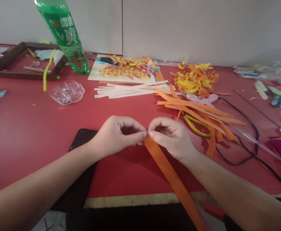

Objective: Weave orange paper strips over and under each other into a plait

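An orange paper strip point(169, 171) hangs from my fingertips and runs down past the table's front edge. My left hand point(121, 133) pinches its upper end between thumb and forefinger. Right beside it, my right hand point(170, 136) pinches the same end, the two thumbs almost touching. The fingers cover the very tip of the strip. Under my left forearm lies a black phone-like slab point(82, 160). More loose orange strips point(195, 110) lie beyond my right hand, over yellow-handled scissors point(197, 125).
Pale strips point(130, 90) lie mid-table before a woven orange-and-yellow paper piece point(128, 68). Behind are a green bottle point(65, 38), a brown frame point(22, 75) and a clear flower-shaped dish point(66, 92). Right: curled scraps point(195, 78), a pink glue gun point(203, 99) and a black cord point(257, 138).
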